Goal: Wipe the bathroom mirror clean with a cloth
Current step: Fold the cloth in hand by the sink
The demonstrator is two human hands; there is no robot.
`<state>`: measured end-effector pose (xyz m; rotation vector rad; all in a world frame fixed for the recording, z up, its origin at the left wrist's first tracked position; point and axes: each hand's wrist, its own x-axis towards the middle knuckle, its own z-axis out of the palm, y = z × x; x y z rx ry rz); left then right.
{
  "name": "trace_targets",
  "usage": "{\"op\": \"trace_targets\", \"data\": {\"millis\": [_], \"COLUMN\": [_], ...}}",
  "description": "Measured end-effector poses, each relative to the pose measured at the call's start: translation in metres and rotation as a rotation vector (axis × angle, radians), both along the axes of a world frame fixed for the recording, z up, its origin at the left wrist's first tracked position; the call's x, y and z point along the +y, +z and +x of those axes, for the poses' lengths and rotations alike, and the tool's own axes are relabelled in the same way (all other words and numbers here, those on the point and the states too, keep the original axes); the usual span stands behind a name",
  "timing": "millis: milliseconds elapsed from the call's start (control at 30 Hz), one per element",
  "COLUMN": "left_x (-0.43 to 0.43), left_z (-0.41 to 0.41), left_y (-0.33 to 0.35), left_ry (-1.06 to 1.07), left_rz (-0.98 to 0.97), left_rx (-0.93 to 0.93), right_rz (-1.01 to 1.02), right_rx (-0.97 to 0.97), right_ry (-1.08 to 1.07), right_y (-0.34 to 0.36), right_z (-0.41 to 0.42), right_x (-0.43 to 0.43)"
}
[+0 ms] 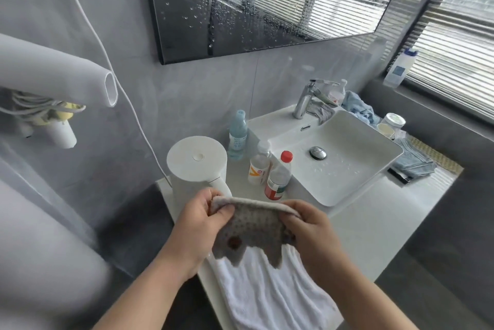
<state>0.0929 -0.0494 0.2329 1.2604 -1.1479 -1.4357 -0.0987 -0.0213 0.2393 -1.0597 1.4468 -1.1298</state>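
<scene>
Holding the dotted grey-brown cloth (254, 225), left hand (197, 220) and right hand (312, 225) each grip its top edge; best fold it flat before wiping the droplet-speckled rectangular mirror (267, 0).

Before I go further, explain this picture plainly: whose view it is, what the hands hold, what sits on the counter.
No machine here: one camera worn on a person's head looks forward and down. The left hand and right hand each pinch the top edge of a grey dotted cloth, held above a white towel lying on the pale counter. Also there: a white cylindrical kettle, a red-capped clear plastic bottle and a white rectangular basin. The dark-framed wall mirror above is speckled with water drops, not yet wiped.
</scene>
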Motion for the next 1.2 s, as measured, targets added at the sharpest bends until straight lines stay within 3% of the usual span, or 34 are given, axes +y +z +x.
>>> {"op": "trace_targets", "data": {"millis": [233,367,467,633,700,800,867,1067,1200], "left_x": [-0.005,-0.005,0.003,0.010,0.008,0.008,0.011,0.013,0.014], "left_z": [0.010,0.021,0.019,0.024,0.026,0.025,0.023,0.018,0.021], "left_y": [0.012,0.018,0.025,0.036,0.036,0.038,0.041,0.046,0.052], "left_ry": [0.120,0.113,0.061,-0.022,0.023,0.044,0.009,-0.021,-0.102], "left_rz": [-0.045,0.007,0.082,0.338,0.325,0.273,0.243,0.208,0.206], "left_rx": [-0.106,-0.049,0.130,0.603,0.627,0.549,0.495,0.535,0.663], "right_rz": [0.114,0.213,0.270,0.275,0.222,0.070,-0.092,-0.370,-0.104], "right_rx": [-0.007,-0.014,-0.045,-0.386,-0.274,0.263,0.472,0.507,0.227], "right_ry": [-0.062,-0.041,-0.056,-0.081,-0.086,-0.046,0.041,0.117,0.061], "right_y": [0.015,0.029,0.032,0.026,0.013,0.006,0.009,0.019,0.025], "right_z": [0.019,0.024,0.024,0.029,0.027,0.031,0.040,0.057,0.058], "right_x": [-0.003,-0.001,-0.002,-0.002,-0.003,0.001,0.007,0.010,0.007]}}
